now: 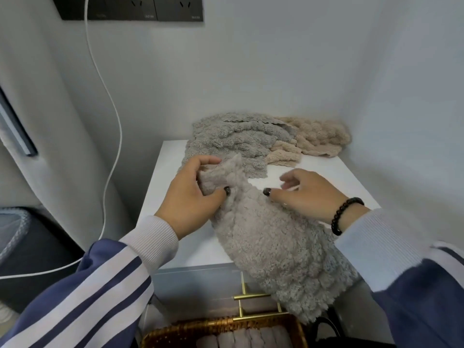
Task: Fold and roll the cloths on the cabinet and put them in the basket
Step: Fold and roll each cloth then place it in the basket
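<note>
A fluffy taupe cloth (271,249) lies across the white cabinet top (163,187) and hangs over its front edge. My left hand (190,192) grips the cloth's far end, thumb pressed into the fabric. My right hand (308,194) hovers at the cloth's right edge with fingers loosely curled, blurred, holding nothing that I can see. At the back of the cabinet lie a grey cloth (231,139) and a beige cloth (316,136), both crumpled. A wicker basket (175,332) sits below the cabinet front with several rolled cloths (241,340) inside.
Walls close in the cabinet at the back and right. A white cable (114,136) hangs down on the left from a dark socket panel (130,8). Brass drawer handles (251,296) stick out from the cabinet front above the basket.
</note>
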Available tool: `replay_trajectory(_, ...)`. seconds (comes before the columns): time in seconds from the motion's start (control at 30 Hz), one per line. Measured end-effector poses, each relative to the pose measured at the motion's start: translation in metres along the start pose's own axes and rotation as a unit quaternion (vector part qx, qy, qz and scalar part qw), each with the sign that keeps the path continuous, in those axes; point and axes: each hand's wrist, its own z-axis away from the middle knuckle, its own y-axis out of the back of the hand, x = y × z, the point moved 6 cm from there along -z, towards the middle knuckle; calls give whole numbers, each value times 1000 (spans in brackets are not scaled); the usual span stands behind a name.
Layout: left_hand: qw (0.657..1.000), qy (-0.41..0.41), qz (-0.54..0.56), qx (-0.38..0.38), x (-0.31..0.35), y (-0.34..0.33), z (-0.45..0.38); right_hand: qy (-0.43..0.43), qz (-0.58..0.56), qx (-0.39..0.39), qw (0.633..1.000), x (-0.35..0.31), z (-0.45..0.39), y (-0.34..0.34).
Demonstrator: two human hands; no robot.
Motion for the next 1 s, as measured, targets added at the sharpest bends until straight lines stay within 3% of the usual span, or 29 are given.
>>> replay_trajectory(0.1,988,15,150,-12,5,-2,-4,-11,-197,-54,979,-7,-21,-14)
replay_trajectory(0.2,961,32,273,-32,3,0,-8,-5,-365,-134,921,-17,-25,-22)
replay_trajectory(0.27,955,37,295,-14,-1,5,-13,-11,-418,-182,890,-25,-22,-24)
replay_trajectory(0.37,966,37,245,70,-10,21,-20,-18,-422,-141,895,-29,-29,-18)
replay_trajectory(0.47,984,34,128,123,-19,31,-23,-16,-319,41,947,-22,-45,-8)
replay_trajectory(0.53,993,45,53,100,-26,27,-23,-26,-281,112,953,-17,-49,-13)
replay_trajectory(0.67,993,116,8,8,-41,10,-22,-60,-235,80,967,-8,-51,-38)
replay_trajectory(0.87,981,189,-32,1,-54,7,-29,-93,-393,26,914,-13,-42,-36)
replay_trajectory(1.0,971,229,62,-8,-54,1,-32,-68,-358,3,931,-24,-31,-26)
